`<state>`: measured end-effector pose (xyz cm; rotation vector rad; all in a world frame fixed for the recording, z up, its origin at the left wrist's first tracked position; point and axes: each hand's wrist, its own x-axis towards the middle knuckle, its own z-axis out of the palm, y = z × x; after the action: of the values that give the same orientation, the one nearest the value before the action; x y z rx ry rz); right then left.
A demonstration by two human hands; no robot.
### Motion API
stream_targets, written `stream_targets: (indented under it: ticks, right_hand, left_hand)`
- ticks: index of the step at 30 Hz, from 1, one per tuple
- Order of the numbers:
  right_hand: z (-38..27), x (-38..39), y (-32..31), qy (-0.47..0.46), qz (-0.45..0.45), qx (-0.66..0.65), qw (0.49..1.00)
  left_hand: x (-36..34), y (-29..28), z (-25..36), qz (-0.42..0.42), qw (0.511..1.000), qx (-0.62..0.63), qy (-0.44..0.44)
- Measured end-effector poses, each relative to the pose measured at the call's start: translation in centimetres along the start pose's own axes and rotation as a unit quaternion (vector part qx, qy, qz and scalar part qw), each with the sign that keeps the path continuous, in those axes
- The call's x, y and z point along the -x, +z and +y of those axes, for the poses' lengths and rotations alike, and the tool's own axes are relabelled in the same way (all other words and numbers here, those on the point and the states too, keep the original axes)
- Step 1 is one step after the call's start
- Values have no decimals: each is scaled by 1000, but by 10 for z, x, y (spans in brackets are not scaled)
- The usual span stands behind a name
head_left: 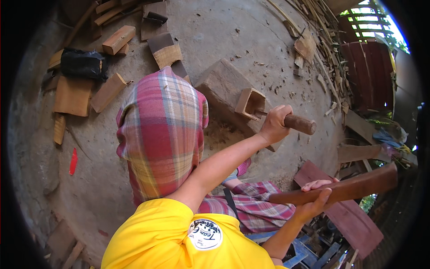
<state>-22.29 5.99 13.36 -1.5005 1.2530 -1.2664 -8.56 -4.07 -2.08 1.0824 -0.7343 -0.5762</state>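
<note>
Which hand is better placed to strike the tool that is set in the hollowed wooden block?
Probably the right hand: it holds a long reddish club, free of the work. The left hand grips the tool's round handle at the hollowed block.

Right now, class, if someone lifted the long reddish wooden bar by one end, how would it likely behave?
The long reddish wooden bar looks thick and solid, so it is probably stiff and fairly heavy. The right hand grips it off-centre, so the longer end would likely dip downward. Its flat sides suggest it would not roll.
</note>
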Motion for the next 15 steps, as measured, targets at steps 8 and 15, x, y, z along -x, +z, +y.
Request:
stream_targets:
  ticks: [8,15]
  right_hand:
    - [5,6,3,238,-28,186,953]
    - [9,10,0,26,-24,117,993]
  left_hand:
    - [-4,0,-2,33,999,28,-28]
    - [6,6,-3,-12,999,-36,19]
